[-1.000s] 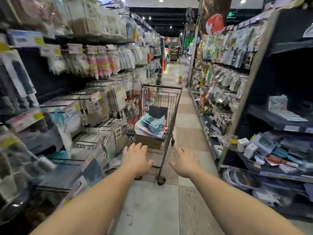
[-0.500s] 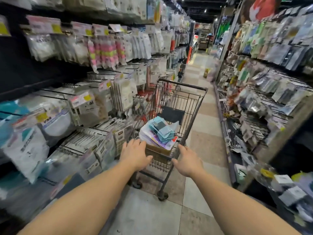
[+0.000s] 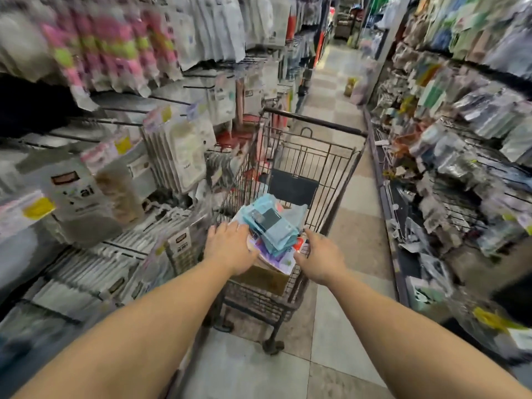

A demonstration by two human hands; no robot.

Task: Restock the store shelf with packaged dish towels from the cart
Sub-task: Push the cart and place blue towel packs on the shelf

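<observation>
Dish towel packs point(image 3: 270, 226) all lay piled in the cart point(image 3: 313, 156), none shelved, as the left hand point(image 3: 229, 249) and right hand point(image 3: 319, 259) reached in, fingers relaxed, empty.

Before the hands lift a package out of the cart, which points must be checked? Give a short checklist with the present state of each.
1. Blue packages lie on top, reachable: ok.
2. Left hand at the pile: ok.
3. Right hand at the cart rim, holding nothing: ok.
4. Either hand already gripping a package: cannot tell.
5. Aisle floor right of the cart free: ok.
6. Target shelf spot: cannot tell, too blurred.
</observation>
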